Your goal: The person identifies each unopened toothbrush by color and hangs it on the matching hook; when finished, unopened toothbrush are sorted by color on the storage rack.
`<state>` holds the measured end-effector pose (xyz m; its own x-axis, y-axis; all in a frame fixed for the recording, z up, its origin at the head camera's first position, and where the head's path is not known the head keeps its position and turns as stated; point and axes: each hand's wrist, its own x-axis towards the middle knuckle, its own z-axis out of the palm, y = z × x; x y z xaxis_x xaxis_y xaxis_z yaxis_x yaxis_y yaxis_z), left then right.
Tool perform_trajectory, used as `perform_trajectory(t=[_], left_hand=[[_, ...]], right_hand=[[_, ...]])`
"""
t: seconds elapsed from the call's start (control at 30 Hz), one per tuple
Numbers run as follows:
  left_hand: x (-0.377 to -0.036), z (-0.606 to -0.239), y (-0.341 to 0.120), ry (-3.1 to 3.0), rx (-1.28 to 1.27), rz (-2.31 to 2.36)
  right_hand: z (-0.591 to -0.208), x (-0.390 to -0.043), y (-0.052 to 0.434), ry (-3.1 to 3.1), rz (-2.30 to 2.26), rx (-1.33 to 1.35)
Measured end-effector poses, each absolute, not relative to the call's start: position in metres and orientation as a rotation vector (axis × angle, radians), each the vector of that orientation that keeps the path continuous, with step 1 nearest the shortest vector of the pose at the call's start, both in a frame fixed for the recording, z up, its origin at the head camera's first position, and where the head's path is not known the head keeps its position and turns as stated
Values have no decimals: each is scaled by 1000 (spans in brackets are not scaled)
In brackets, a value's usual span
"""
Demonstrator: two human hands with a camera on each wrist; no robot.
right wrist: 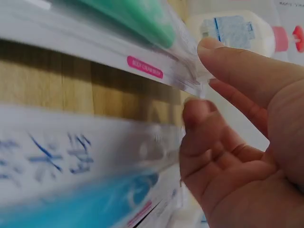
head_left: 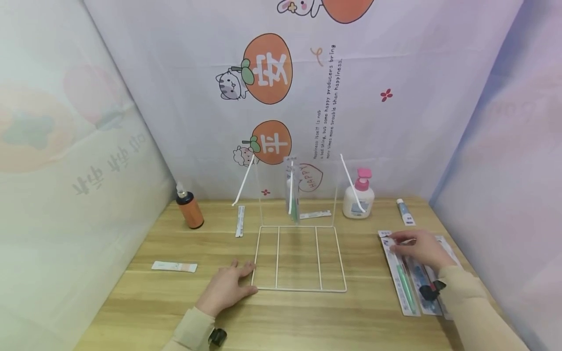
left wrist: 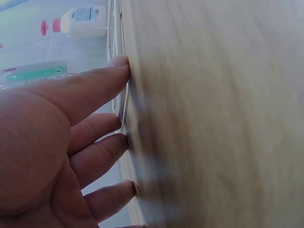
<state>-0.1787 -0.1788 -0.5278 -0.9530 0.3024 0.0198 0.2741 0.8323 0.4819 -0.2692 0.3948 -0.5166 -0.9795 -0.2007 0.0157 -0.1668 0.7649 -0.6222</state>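
Observation:
My right hand point(head_left: 421, 248) pinches the top end of a blister-packed toothbrush with a green handle point(head_left: 407, 290), thumb and forefinger on either side of its card in the right wrist view. Beside it lie a pack with a blue toothbrush point(head_left: 432, 306) and another pack point(head_left: 447, 247), partly covered by my hand and sleeve. My left hand point(head_left: 226, 290) rests at the left front corner of a white wire rack point(head_left: 303, 290), fingers extended, fingertips right at its wire. From the rack's middle prong hangs another packed green toothbrush point(head_left: 293, 195).
A white pump bottle point(head_left: 356, 202) with a pink top stands behind the rack's right side. An orange bottle point(head_left: 191, 212) is at the back left, a small tube point(head_left: 406, 212) at the back right. Slim sachets point(head_left: 174, 266) lie about the wooden table point(head_left: 307, 321). Cloth walls enclose three sides.

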Motion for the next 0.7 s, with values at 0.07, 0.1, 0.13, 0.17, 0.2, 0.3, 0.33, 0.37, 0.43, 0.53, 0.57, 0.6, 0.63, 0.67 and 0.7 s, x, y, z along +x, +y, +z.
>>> perform_trajectory(t=[0.07, 0.1, 0.13, 0.17, 0.2, 0.3, 0.33, 0.37, 0.43, 0.53, 0.57, 0.6, 0.63, 0.67, 0.7], left_hand=[[-178, -529, -179, 2952, 463, 762], [-177, -529, -179, 2950, 464, 766], [-177, -529, -179, 2949, 463, 768], [-177, -529, -179, 2949, 464, 769], [-177, -529, -178, 2950, 465, 771], [-177, -527, -178, 2949, 470, 775], [-177, -527, -178, 2950, 472, 774], [-177, -527, -178, 2950, 474, 772], [-177, -527, -178, 2950, 475, 769], [-177, -527, -178, 2949, 475, 764], [-177, -528, -178, 2949, 474, 762], [-177, -528, -178, 2950, 473, 760], [-177, -528, -178, 2950, 474, 755], [-177, -529, -178, 2950, 474, 754], [-177, -529, -178, 2950, 474, 752]], right_hand=[[-514, -264, 392, 2896, -1042, -314], [-513, -262, 391, 2893, -1057, -317], [-512, -259, 389, 2896, -1064, -324], [-510, -257, 388, 2899, -1077, -328], [-509, -255, 386, 2904, -1091, -337], [-503, -250, 380, 2935, -1119, -363], [-501, -249, 377, 2956, -1121, -372], [-498, -248, 374, 2977, -1123, -377], [-491, -245, 365, 3025, -1127, -385], [-476, -239, 346, 3097, -1135, -406], [-471, -236, 339, 3121, -1134, -419], [-465, -233, 332, 3140, -1149, -444], [-461, -230, 324, 3160, -1167, -478], [-456, -227, 316, 3168, -1207, -520], [-452, -225, 308, 3176, -1252, -570]])
